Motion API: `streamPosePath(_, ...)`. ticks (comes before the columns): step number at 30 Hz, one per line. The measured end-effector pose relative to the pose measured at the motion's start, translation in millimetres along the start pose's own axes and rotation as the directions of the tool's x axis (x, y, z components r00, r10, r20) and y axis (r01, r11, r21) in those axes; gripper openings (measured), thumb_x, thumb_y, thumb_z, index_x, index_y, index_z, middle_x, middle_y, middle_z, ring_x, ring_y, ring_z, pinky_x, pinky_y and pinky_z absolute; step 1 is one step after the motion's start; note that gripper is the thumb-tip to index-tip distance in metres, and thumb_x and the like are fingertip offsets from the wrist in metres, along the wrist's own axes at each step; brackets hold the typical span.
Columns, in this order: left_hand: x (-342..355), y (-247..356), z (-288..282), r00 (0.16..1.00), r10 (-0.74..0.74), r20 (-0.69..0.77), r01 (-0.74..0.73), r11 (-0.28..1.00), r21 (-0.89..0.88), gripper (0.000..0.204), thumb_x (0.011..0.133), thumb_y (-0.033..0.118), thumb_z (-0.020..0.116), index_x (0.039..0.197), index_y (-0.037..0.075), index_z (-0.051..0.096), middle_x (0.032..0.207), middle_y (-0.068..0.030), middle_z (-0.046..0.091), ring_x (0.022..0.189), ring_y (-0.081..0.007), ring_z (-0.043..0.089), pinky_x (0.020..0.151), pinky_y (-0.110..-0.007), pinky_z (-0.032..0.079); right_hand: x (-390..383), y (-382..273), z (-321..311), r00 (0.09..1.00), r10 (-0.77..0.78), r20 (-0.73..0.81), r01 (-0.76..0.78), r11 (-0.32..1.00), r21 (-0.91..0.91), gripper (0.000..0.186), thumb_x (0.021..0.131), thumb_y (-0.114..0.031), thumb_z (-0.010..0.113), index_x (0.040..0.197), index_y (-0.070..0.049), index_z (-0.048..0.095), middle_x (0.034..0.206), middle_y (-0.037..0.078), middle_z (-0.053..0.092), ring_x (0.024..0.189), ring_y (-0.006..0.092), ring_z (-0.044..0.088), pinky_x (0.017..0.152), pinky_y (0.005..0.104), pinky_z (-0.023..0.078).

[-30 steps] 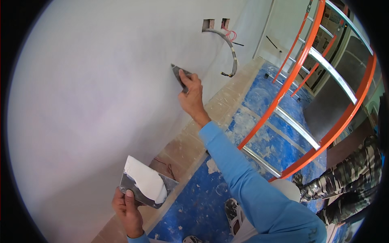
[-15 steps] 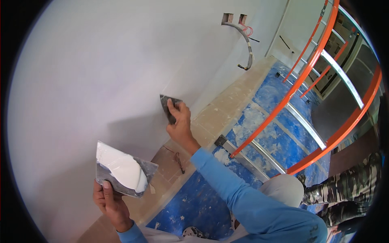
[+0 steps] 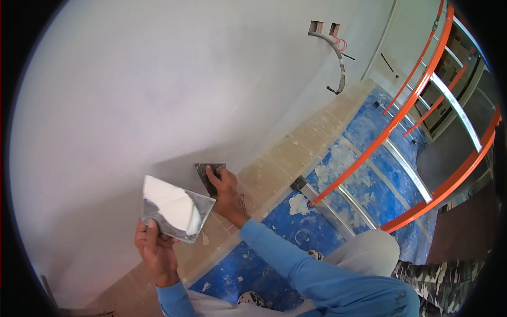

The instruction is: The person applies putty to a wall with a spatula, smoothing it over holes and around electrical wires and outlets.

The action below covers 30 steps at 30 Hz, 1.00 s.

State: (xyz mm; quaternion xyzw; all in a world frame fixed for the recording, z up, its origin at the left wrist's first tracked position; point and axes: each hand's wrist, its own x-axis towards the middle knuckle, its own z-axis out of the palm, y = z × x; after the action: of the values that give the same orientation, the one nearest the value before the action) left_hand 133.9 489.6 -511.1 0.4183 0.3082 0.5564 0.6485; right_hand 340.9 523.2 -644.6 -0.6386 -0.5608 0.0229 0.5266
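My left hand (image 3: 157, 256) grips a flat, four-cornered putty blade (image 3: 204, 203) by its lower left edge. A thick, smooth mound of white putty (image 3: 170, 203) covers much of that blade. Pinched in my right hand (image 3: 228, 198) is a dark, smaller scraper (image 3: 203, 173), lying against the lower part of the pale wall (image 3: 132, 105). Its fingers press on the scraper's face; part of the blade is hidden behind them. The loaded blade's right corner comes close to my right hand in the picture.
An orange ladder (image 3: 393, 124) with metal rungs stands to the right on blue, putty-splashed sheeting (image 3: 348, 169). Tan covering (image 3: 277, 158) runs along the wall's foot. A grey cable (image 3: 340, 61) hangs from a wall box. Another person's camouflage trousers (image 3: 443, 282) show at lower right.
My right hand has drawn the scraper down along the wall, closer to the loaded blade. My left hand sits slightly further right and higher in the picture. The whole view has shifted somewhat.
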Motion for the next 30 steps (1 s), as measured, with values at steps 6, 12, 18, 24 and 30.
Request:
streamPosePath(6,8.4,-62.3,-21.6,0.887,-0.461,-0.006,0.445,0.859,-0.253,0.026,0.091,0.012,0.046,0.111,0.0,0.057,0.105,-0.0129,0.066,0.09,-0.021,0.068,0.063,-0.03,0.054,10.9,-42.9,-95.5,0.966,-0.222,0.133,0.13,0.862,0.49,0.058,0.075,0.013,0.057,0.13,-0.005,0.058,0.116,0.018,0.059,0.115,0.034,0.055,0.096,0.0389,0.044)
streamPosePath(12,6.0,-66.4,22.7,0.944,-0.325,0.047,0.326,0.91,-0.258,0.027,0.093,0.007,0.044,0.115,-0.003,0.056,0.113,-0.0119,0.064,0.102,-0.0209,0.063,0.091,-0.035,0.05,2.0,-51.8,-132.2,0.872,-0.283,0.398,0.129,0.919,0.373,0.072,0.073,0.017,0.052,0.14,-0.011,0.05,0.109,0.02,0.055,0.102,0.0361,0.055,0.09,0.0392,0.046)
streamPosePath(18,7.8,-46.9,45.6,0.955,-0.16,0.248,0.208,0.961,-0.183,0.025,0.095,0.01,0.052,0.116,-0.005,0.056,0.112,-0.0123,0.064,0.105,-0.0196,0.062,0.094,-0.033,0.049,47.6,17.5,-175.4,0.994,0.018,0.112,-0.037,0.985,0.17,0.029,0.091,-0.009,0.055,0.12,-0.002,0.06,0.095,0.013,0.064,0.084,0.0229,0.061,0.078,0.0372,0.049)
streamPosePath(24,5.2,-35.2,36.2,0.917,-0.242,0.317,0.282,0.956,-0.087,0.028,0.094,0.013,0.053,0.116,-0.004,0.056,0.11,-0.0115,0.065,0.102,-0.0205,0.063,0.093,-0.033,0.049,213.4,22.3,-247.0,0.864,0.084,-0.496,-0.084,0.996,0.021,0.024,0.092,-0.015,0.055,0.1,0.007,0.06,0.081,0.018,0.064,0.077,0.0302,0.062,0.071,0.0416,0.047)
streamPosePath(30,3.4,-36.1,33.3,0.931,-0.237,0.279,0.262,0.963,-0.056,0.026,0.095,0.014,0.053,0.115,-0.002,0.057,0.108,-0.0103,0.065,0.1,-0.0186,0.064,0.089,-0.032,0.051,281.8,22.5,-269.1,0.843,0.017,-0.538,-0.104,0.986,-0.133,0.028,0.086,-0.007,0.051,0.109,0.003,0.063,0.1,0.024,0.063,0.093,0.0389,0.061,0.083,0.0459,0.046)
